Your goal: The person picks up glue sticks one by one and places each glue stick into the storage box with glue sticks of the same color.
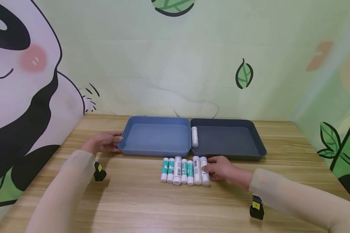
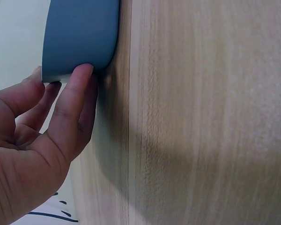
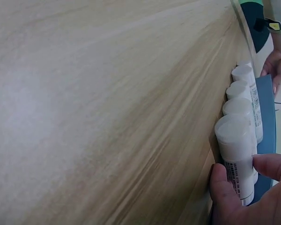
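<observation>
On the table lies a row of several glue sticks, some with green-and-white labels and others mostly white. My right hand pinches the rightmost white glue stick between thumb and finger; its barcode side shows in the right wrist view, at the end of the row. Another white glue stick lies against the left wall of the dark grey tray. At the far left, my left hand holds the end of the blue tray, thumb and fingertips on its rim and outer wall.
Both trays stand side by side on the wooden table, just behind the glue sticks. Behind the table rises a pale green wall with leaf drawings, and a panda picture covers the left side. Each wrist carries a small black camera.
</observation>
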Tool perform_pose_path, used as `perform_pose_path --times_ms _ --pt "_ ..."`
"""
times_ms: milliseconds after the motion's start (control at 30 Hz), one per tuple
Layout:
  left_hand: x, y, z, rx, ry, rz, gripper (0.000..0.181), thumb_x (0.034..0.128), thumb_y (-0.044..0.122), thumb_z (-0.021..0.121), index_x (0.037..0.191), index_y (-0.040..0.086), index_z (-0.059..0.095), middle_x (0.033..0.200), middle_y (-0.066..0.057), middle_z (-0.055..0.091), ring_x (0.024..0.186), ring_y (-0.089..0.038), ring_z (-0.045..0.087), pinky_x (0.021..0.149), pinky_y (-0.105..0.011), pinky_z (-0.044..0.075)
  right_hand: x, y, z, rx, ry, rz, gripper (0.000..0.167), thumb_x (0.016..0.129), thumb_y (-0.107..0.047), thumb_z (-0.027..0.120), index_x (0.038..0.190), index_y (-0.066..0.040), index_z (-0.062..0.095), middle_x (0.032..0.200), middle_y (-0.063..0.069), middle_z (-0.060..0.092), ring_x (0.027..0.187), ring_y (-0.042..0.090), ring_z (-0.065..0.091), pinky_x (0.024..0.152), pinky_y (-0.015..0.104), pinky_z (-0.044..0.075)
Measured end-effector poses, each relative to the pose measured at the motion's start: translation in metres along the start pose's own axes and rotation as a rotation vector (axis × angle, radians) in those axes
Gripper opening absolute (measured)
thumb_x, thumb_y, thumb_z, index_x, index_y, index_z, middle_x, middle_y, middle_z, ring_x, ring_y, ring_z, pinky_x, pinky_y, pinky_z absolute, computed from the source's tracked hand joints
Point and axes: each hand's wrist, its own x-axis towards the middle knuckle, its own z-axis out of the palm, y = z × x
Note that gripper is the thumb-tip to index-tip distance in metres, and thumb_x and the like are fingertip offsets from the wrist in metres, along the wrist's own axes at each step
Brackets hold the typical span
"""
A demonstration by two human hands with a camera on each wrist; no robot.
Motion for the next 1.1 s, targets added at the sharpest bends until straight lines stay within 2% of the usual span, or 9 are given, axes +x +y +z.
perform_pose_path --times_ms 300,600,800,1100 --pt "-0.003 0.000 -0.001 0.000 0.008 0.001 0.067 0.1097 0.013 0.044 0.165 0.008 0.006 0.124 -0.009 0.055 0.089 -0.006 0.063 0.087 -0.026 0.062 0.002 0.000 0.002 -0.021 0.014 -0.007 0.063 0.097 -0.010 0.063 0.149 0.015 0.038 0.143 0.032 0.053 0.106 0.024 0.064 0.081 0.037 0.065" --pt "0.001 -0.001 0.000 -0.005 -0.004 0.001 0.067 0.1099 0.014 0.043 0.165 0.009 0.005 0.127 -0.010 0.052 0.091 -0.006 0.062 0.087 -0.025 0.062 0.002 -0.001 0.005 -0.032 0.034 -0.016 0.060 0.094 -0.006 0.058 0.146 0.017 0.041 0.138 0.034 0.055 0.099 0.021 0.064 0.079 0.037 0.064" --pt "-0.001 -0.002 -0.001 -0.006 -0.008 -0.010 0.068 0.1098 0.015 0.044 0.165 0.009 0.005 0.128 -0.010 0.052 0.092 -0.007 0.062 0.089 -0.026 0.062 0.000 -0.002 0.003 0.005 0.006 0.011 0.061 0.093 -0.006 0.057 0.146 0.017 0.040 0.137 0.034 0.056 0.103 0.022 0.063 0.082 0.037 0.064" --pt "-0.002 -0.002 0.001 -0.010 -0.012 0.003 0.067 0.1101 0.014 0.042 0.165 0.009 0.004 0.126 -0.009 0.054 0.093 -0.007 0.062 0.090 -0.027 0.061 -0.002 -0.002 -0.006 0.046 -0.041 0.028 0.064 0.094 -0.007 0.058 0.150 0.015 0.035 0.140 0.033 0.054 0.108 0.024 0.062 0.076 0.031 0.062"
